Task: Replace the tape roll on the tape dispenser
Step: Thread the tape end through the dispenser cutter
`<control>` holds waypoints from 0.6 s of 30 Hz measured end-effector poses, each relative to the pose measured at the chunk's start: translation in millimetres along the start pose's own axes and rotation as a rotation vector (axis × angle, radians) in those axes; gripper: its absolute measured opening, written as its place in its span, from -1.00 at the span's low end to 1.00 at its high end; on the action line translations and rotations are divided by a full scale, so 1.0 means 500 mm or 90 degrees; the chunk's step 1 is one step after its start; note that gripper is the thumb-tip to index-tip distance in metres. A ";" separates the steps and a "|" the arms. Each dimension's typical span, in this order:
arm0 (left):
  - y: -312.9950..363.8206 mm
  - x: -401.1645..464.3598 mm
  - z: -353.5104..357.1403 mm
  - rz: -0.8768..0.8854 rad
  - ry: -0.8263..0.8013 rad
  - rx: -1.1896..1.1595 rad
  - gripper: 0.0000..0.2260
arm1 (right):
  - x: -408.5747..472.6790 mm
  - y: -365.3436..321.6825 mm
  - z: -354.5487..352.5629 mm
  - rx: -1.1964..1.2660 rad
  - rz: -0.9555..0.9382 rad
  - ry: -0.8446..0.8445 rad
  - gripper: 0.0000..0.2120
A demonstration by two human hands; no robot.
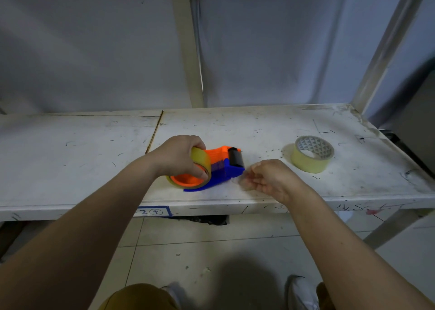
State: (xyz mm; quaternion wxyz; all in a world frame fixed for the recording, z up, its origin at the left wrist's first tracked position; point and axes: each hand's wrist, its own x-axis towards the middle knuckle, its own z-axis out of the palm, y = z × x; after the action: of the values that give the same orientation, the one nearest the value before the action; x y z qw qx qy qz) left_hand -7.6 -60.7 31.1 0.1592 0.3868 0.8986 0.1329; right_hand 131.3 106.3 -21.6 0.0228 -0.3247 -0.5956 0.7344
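Note:
A blue and orange tape dispenser (pixel 226 166) lies on its side on the white table (pixel 94 159), its black roller at the far end. A yellowish tape roll (pixel 200 162) sits on the dispenser's orange hub, and my left hand (pixel 179 154) grips this roll from above. My right hand (pixel 266 175) is just right of the dispenser, fingers pinched on what looks like a clear strip of tape coming off the roller end. A second, pale yellow tape roll (pixel 312 153) with a patterned core lies flat farther right.
The table's front edge (pixel 211 203) runs close under both hands, with a blue label on it. A wall and metal frame posts (pixel 188 51) stand behind. Tiled floor and my feet show below.

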 end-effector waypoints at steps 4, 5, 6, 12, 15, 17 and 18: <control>-0.002 0.001 0.004 -0.013 0.014 -0.127 -0.41 | 0.005 -0.010 0.019 0.105 0.016 -0.015 -0.85; -0.002 0.001 0.006 -0.018 0.017 -0.164 -0.42 | 0.007 -0.014 0.025 0.117 0.015 -0.017 -0.86; -0.004 0.001 0.009 -0.022 0.021 -0.201 -0.43 | 0.009 -0.016 0.029 0.131 0.013 -0.018 -0.86; -0.020 -0.007 -0.002 -0.049 -0.027 -0.242 -0.43 | 0.010 -0.023 0.048 0.156 -0.003 -0.041 -0.83; -0.010 -0.010 -0.022 -0.041 -0.058 -0.089 -0.32 | 0.003 -0.020 0.062 0.159 -0.018 -0.071 -0.85; 0.003 -0.013 -0.031 -0.013 -0.042 -0.065 -0.15 | -0.005 -0.026 0.074 0.156 -0.033 -0.091 -0.86; 0.011 -0.014 -0.035 0.005 -0.031 -0.082 -0.08 | -0.009 -0.030 0.081 0.149 -0.044 -0.099 -0.84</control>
State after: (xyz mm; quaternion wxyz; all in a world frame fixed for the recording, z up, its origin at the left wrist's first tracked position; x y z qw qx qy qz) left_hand -6.0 -64.2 50.5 0.2047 0.3823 0.8826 0.1816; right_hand 109.1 73.9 -2.8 0.0396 -0.2415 -0.5168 0.8203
